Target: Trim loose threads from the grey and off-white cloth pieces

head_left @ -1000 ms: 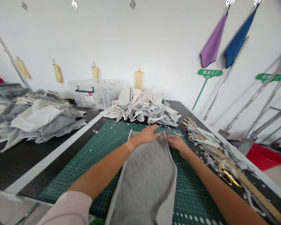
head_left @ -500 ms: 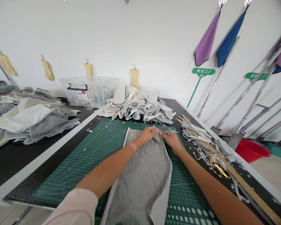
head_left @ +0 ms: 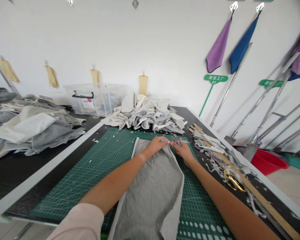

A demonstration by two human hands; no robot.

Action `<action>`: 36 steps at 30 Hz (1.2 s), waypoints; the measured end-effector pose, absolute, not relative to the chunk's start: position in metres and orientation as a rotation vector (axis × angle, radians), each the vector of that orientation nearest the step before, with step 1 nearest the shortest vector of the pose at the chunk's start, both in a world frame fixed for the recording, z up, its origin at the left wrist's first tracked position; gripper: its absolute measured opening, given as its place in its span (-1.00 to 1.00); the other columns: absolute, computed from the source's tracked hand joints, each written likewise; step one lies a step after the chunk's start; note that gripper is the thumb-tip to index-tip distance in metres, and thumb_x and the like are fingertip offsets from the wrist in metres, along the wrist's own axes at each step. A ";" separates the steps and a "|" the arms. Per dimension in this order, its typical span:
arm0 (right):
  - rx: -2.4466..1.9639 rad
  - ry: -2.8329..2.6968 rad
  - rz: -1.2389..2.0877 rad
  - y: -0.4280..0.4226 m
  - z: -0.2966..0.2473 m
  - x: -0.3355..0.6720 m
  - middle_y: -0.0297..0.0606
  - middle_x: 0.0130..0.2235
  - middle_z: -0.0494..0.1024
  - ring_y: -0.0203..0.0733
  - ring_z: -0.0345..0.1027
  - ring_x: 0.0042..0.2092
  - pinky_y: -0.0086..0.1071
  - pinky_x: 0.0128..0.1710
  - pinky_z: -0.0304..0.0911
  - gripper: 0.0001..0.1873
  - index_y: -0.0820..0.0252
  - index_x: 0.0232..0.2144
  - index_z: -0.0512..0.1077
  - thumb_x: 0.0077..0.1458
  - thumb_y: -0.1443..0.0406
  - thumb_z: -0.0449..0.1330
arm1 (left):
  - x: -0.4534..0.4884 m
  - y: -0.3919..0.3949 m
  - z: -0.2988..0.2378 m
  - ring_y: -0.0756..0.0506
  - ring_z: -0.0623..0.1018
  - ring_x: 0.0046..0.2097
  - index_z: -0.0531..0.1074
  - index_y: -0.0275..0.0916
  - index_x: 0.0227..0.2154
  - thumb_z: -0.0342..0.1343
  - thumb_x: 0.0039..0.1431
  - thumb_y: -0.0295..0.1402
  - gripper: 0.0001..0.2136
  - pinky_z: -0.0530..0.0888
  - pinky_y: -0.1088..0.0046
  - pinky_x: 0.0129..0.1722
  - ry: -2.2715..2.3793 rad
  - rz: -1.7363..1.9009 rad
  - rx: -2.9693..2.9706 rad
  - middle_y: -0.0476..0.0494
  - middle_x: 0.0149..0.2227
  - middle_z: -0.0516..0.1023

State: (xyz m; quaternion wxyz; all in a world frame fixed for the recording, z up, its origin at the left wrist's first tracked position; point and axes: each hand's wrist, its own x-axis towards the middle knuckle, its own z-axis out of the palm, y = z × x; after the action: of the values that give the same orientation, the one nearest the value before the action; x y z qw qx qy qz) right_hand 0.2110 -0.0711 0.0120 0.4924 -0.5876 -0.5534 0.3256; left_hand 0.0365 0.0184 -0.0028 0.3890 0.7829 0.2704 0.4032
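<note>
A: Hands?

B: Left hand (head_left: 158,145) rests on the far edge of the cloth, fingers forward, not clearly closed. Right hand (head_left: 183,152) is curled at a small blue-handled tool (head_left: 177,142), maybe snips. Too small to tell if it is gripping.

A: The cloth?

B: A grey cloth panel (head_left: 148,191) lies lengthwise on the middle of the green cutting mat (head_left: 61,181), with a paler band along its sides.

A: Around the mat?

B: A heap of pale offcuts (head_left: 153,116) sits beyond it. To its right are gold-handled scissors (head_left: 233,181) and a wooden ruler (head_left: 261,196).

A: Risks?

B: With fingertips this close together, a careless snip could nick a finger or the band. Loose scraps on the mat could get under the cloth and let it shift.
</note>
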 end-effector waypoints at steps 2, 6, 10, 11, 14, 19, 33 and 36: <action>-1.409 -1.329 0.778 -0.072 0.012 0.210 -0.51 -0.63 0.18 -0.34 -0.06 -0.58 -0.44 -0.59 -0.10 -0.44 0.16 -0.25 0.47 0.00 -0.18 0.23 | 0.036 0.017 -0.003 -0.13 0.59 -0.14 0.62 -0.30 -0.20 0.14 0.20 -0.10 -0.65 0.44 0.45 -0.10 0.692 1.016 2.019 -0.13 -0.20 0.66; -1.433 -1.381 0.669 -0.072 0.012 0.210 -0.43 -0.58 0.33 -0.31 0.04 -0.55 -0.43 -0.56 -0.02 -0.44 0.15 -0.24 0.51 0.00 -0.19 0.22 | 0.035 0.014 -0.002 -0.10 0.58 -0.19 0.62 -0.29 -0.22 0.15 0.19 -0.08 -0.64 0.44 0.46 -0.10 0.713 0.999 2.068 -0.12 -0.23 0.66; -1.487 -1.403 0.574 -0.068 0.006 0.214 -0.40 -0.56 0.36 -0.30 0.08 -0.53 -0.43 -0.52 0.01 -0.50 0.17 -0.29 0.53 0.06 -0.14 0.20 | 0.034 0.010 -0.001 -0.10 0.59 -0.18 0.63 -0.28 -0.20 0.15 0.18 -0.13 -0.67 0.44 0.48 -0.11 0.728 0.984 2.083 -0.12 -0.21 0.67; -1.500 -1.407 0.558 -0.067 0.005 0.215 -0.40 -0.56 0.36 -0.30 0.08 -0.52 -0.43 -0.51 0.02 -0.52 0.18 -0.31 0.53 0.07 -0.12 0.20 | 0.033 0.010 -0.001 -0.11 0.59 -0.18 0.64 -0.27 -0.19 0.15 0.18 -0.14 -0.68 0.44 0.48 -0.11 0.736 0.974 2.084 -0.12 -0.21 0.67; -1.525 -1.439 0.506 -0.065 0.002 0.218 -0.37 -0.53 0.41 -0.29 0.13 -0.49 -0.42 -0.48 0.03 -0.54 0.20 -0.37 0.52 0.11 -0.09 0.18 | 0.034 0.008 -0.002 -0.11 0.60 -0.18 0.64 -0.25 -0.18 0.14 0.19 -0.13 -0.67 0.45 0.46 -0.10 0.789 0.950 2.090 -0.11 -0.21 0.68; -1.594 -1.516 0.416 -0.063 0.003 0.218 -0.32 -0.44 0.52 -0.23 0.24 -0.42 -0.41 -0.45 0.06 -0.57 0.18 -0.34 0.55 0.11 -0.06 0.18 | 0.036 0.007 -0.004 -0.15 0.59 -0.08 0.65 -0.19 -0.19 0.14 0.20 -0.10 -0.68 0.43 0.43 -0.04 0.911 0.957 2.184 -0.12 -0.15 0.67; -1.684 -1.619 0.316 -0.062 0.003 0.218 -0.30 -0.44 0.53 -0.20 0.30 -0.40 -0.40 -0.42 0.06 -0.61 0.15 -0.41 0.49 0.18 -0.01 0.10 | 0.034 -0.005 0.006 -0.17 0.51 0.01 0.64 -0.05 -0.20 0.19 0.18 -0.10 -0.76 0.34 0.35 0.06 1.071 0.908 2.365 -0.04 -0.08 0.64; -1.638 -1.545 0.338 -0.063 0.002 0.219 -0.29 -0.40 0.54 -0.20 0.31 -0.38 -0.41 -0.40 0.09 -0.60 0.16 -0.39 0.49 0.17 -0.02 0.10 | 0.035 -0.001 0.003 -0.15 0.55 -0.03 0.62 -0.08 -0.17 0.17 0.19 -0.10 -0.74 0.36 0.41 -0.01 1.019 0.927 2.303 -0.05 -0.11 0.65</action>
State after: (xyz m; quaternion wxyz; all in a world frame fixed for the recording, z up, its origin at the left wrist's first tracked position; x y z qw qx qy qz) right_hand 0.2188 -0.0625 0.0018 0.4191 -0.6532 -0.6160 0.1346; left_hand 0.0348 -0.0008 0.0025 0.2267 0.8358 0.3698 0.3365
